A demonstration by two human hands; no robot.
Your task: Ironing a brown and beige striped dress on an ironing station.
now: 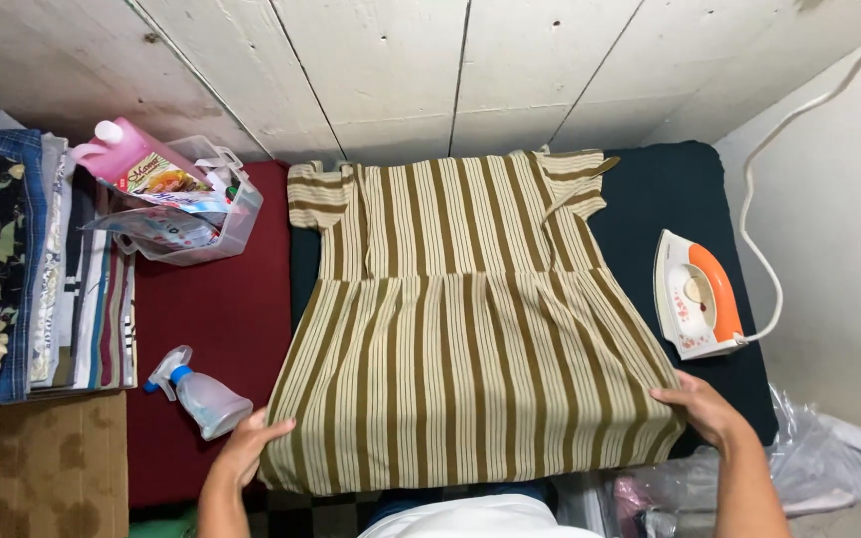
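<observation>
Hands lay flat on a striped dress [465, 329] spread over the worktop [670, 189] — left hand [251, 448] and right hand [700, 406] at its hem corners, fingers open, gripping nothing. Iron [698, 295] stood beside it.

The dress [460, 319] lies flat in the middle. Left of the dress lie the spray bottle [201, 396] and, behind it, the bin [213, 227]; farther left, stacked clothes [12, 259]. Right of the dress stands the iron [698, 294].
</observation>
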